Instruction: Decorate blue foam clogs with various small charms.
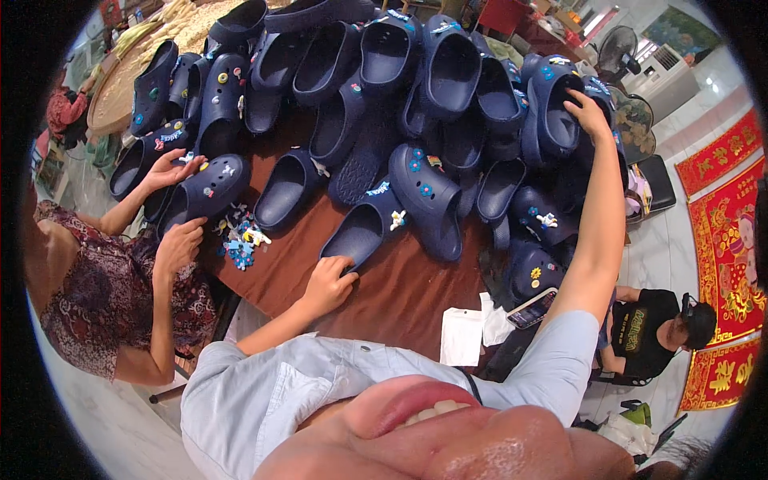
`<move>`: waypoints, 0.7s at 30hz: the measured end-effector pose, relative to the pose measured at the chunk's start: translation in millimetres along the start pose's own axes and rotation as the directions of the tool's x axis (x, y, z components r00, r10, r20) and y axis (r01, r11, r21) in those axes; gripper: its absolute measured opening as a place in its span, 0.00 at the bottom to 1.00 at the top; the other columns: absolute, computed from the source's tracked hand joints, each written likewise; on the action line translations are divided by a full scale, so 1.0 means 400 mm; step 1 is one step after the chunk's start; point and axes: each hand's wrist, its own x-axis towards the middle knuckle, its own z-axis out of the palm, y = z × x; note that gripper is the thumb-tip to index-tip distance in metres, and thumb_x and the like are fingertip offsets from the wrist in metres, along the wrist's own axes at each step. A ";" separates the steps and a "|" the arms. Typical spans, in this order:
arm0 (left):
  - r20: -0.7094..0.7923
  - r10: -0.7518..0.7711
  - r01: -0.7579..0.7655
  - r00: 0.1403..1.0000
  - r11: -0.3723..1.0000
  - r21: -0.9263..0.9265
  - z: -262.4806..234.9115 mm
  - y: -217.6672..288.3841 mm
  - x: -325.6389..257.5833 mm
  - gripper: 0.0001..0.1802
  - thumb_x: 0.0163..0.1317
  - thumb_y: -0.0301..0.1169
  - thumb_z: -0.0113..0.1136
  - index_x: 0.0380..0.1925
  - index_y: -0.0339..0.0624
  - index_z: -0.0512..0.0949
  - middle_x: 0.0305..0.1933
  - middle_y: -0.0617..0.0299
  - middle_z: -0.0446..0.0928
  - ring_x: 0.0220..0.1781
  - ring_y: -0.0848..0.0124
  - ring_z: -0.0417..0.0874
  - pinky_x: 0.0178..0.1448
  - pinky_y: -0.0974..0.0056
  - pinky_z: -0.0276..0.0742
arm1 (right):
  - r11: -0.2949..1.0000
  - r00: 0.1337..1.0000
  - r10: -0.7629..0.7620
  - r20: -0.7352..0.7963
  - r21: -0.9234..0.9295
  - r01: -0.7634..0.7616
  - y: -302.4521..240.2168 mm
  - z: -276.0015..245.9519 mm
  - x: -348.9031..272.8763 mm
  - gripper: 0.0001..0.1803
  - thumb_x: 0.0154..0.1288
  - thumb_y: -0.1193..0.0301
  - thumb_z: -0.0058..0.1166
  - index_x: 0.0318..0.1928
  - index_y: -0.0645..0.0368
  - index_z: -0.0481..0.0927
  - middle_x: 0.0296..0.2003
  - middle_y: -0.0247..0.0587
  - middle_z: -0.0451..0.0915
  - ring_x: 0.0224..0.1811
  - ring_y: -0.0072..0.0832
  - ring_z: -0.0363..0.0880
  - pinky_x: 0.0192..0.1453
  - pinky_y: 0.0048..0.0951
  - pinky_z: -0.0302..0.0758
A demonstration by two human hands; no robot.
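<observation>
My left hand (328, 286) is closed around the heel end of a navy clog (358, 234) lying on the brown-covered table. That clog carries a small white charm and lettered trim near its toe. My right arm stretches far to the right, and my right hand (590, 116) grips the rim of another navy clog (554, 120) on top of the pile, fingertips at its opening. Beside the left-hand clog stands a tilted clog with blue flower charms (426, 192). Several more navy clogs (454, 64) are heaped along the far side.
At the left, a co-worker's hands (178, 250) handle a charm-studded clog (210, 190). Loose charms (240, 246) lie beside it. White paper (462, 338) and a phone (534, 310) rest near my right arm. Another person in black (652, 332) sits at the right.
</observation>
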 end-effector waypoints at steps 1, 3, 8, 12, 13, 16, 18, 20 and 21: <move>0.014 0.000 0.000 1.000 1.000 0.001 0.000 0.000 0.002 0.14 0.40 0.22 0.65 0.32 0.41 0.81 0.46 0.53 0.76 0.48 0.55 0.79 0.48 0.54 0.72 | 1.000 1.000 -0.020 -0.006 0.009 0.020 -0.005 -0.002 -0.014 0.29 0.65 0.58 0.58 0.65 0.52 0.74 0.61 0.51 0.76 0.65 0.43 0.73 0.68 0.36 0.67; 0.008 0.000 0.000 1.000 1.000 0.005 -0.002 0.003 0.000 0.12 0.42 0.23 0.64 0.32 0.42 0.81 0.46 0.54 0.76 0.49 0.57 0.78 0.49 0.55 0.72 | 0.998 0.997 0.054 0.048 0.028 -0.055 -0.040 -0.009 -0.030 0.28 0.67 0.63 0.58 0.66 0.54 0.72 0.63 0.47 0.74 0.67 0.36 0.71 0.70 0.32 0.63; -0.006 -0.005 0.005 1.000 1.000 -0.014 -0.003 0.004 0.000 0.14 0.41 0.23 0.65 0.32 0.41 0.81 0.45 0.53 0.76 0.49 0.56 0.78 0.49 0.54 0.72 | 1.000 0.999 0.001 0.038 0.011 -0.001 -0.065 -0.026 -0.059 0.28 0.65 0.58 0.59 0.65 0.45 0.74 0.59 0.54 0.77 0.63 0.45 0.75 0.67 0.39 0.68; -0.029 0.013 -0.014 1.000 1.000 -0.013 0.008 0.002 0.000 0.14 0.41 0.23 0.64 0.32 0.41 0.81 0.45 0.54 0.76 0.48 0.56 0.78 0.49 0.54 0.72 | 0.998 0.999 -0.034 0.029 0.060 0.032 -0.061 -0.015 -0.072 0.28 0.65 0.59 0.60 0.65 0.43 0.74 0.58 0.55 0.77 0.62 0.46 0.75 0.66 0.39 0.69; -0.023 0.011 -0.011 1.000 1.000 -0.013 0.009 0.000 0.000 0.14 0.41 0.22 0.64 0.32 0.41 0.81 0.45 0.54 0.76 0.48 0.56 0.78 0.49 0.54 0.72 | 0.998 0.999 -0.033 0.029 0.058 0.031 -0.062 -0.015 -0.078 0.28 0.65 0.59 0.60 0.65 0.43 0.74 0.58 0.55 0.77 0.62 0.46 0.75 0.66 0.39 0.69; -0.023 0.006 -0.006 1.000 1.000 -0.001 0.009 0.001 -0.006 0.13 0.40 0.22 0.64 0.31 0.41 0.80 0.45 0.54 0.76 0.48 0.57 0.78 0.49 0.55 0.72 | 0.999 0.999 -0.030 0.019 0.019 0.030 -0.095 -0.008 -0.092 0.28 0.64 0.59 0.60 0.65 0.42 0.74 0.57 0.57 0.77 0.62 0.48 0.75 0.65 0.40 0.69; -0.027 0.015 -0.015 1.000 1.000 0.006 0.010 -0.001 -0.007 0.13 0.40 0.22 0.64 0.31 0.41 0.80 0.45 0.54 0.76 0.48 0.57 0.78 0.48 0.55 0.72 | 0.999 0.999 -0.010 0.033 -0.040 0.011 -0.102 -0.006 -0.096 0.28 0.64 0.58 0.61 0.64 0.39 0.75 0.56 0.61 0.77 0.62 0.52 0.73 0.67 0.41 0.68; -0.027 0.009 -0.009 1.000 1.000 0.005 0.012 0.001 -0.016 0.13 0.41 0.23 0.64 0.31 0.42 0.81 0.45 0.54 0.76 0.48 0.56 0.78 0.48 0.55 0.71 | 0.998 1.000 -0.025 -0.005 -0.063 0.025 -0.102 0.004 -0.106 0.27 0.64 0.58 0.61 0.64 0.38 0.75 0.55 0.62 0.77 0.63 0.54 0.72 0.68 0.42 0.67; -0.020 0.003 -0.003 1.000 1.000 0.002 0.013 0.000 -0.019 0.13 0.41 0.23 0.64 0.31 0.42 0.81 0.45 0.54 0.76 0.48 0.56 0.78 0.48 0.55 0.71 | 0.996 0.998 -0.042 -0.043 -0.085 0.038 -0.103 0.013 -0.114 0.27 0.63 0.58 0.61 0.64 0.37 0.75 0.55 0.63 0.77 0.63 0.55 0.71 0.68 0.43 0.66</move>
